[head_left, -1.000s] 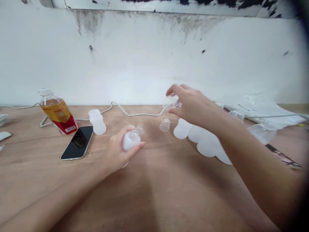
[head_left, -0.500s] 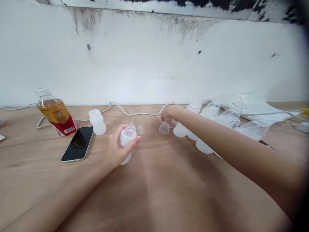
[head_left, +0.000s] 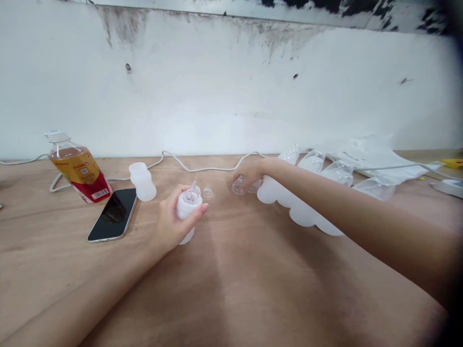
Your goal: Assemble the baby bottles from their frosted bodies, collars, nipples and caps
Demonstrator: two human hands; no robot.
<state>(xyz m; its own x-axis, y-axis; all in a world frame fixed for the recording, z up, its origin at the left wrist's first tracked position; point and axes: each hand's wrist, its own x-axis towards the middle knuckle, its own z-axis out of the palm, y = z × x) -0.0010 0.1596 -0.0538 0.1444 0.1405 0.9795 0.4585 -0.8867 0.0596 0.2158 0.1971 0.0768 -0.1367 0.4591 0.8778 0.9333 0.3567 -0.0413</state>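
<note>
At the left of the wooden table [head_left: 231, 289], a drink bottle [head_left: 81, 171] with a white cap and a yellow and red label stands near the wall [head_left: 217, 96], looking slanted from where I am. A pale cable [head_left: 213, 169] runs behind it and wanders along the back of the table. Just in front of the bottle a phone [head_left: 113, 215] lies face up, its screen dark, and close to its right is a wavy white container [head_left: 142, 181].

Next comes the person's left hand [head_left: 181, 212], its fingers and thumb wrapped round a milky bottle [head_left: 188, 208]. The bottle is roughly upright, with a clear teat [head_left: 193, 192] on top; I can't tell whether its base touches the table. Just beyond it sits a small clear piece [head_left: 207, 192].

Farther right, the right hand [head_left: 248, 172] reaches down over two clear caps [head_left: 238, 186] set side by side. Its fingers are bent, but I can't tell whether they grip either one. Beside that hand a group of white containers [head_left: 305, 216] is partly hidden by the forearm. Beyond the arm lie several clear covers [head_left: 339, 173], with a crumpled plastic bag [head_left: 376, 153] behind them.
</note>
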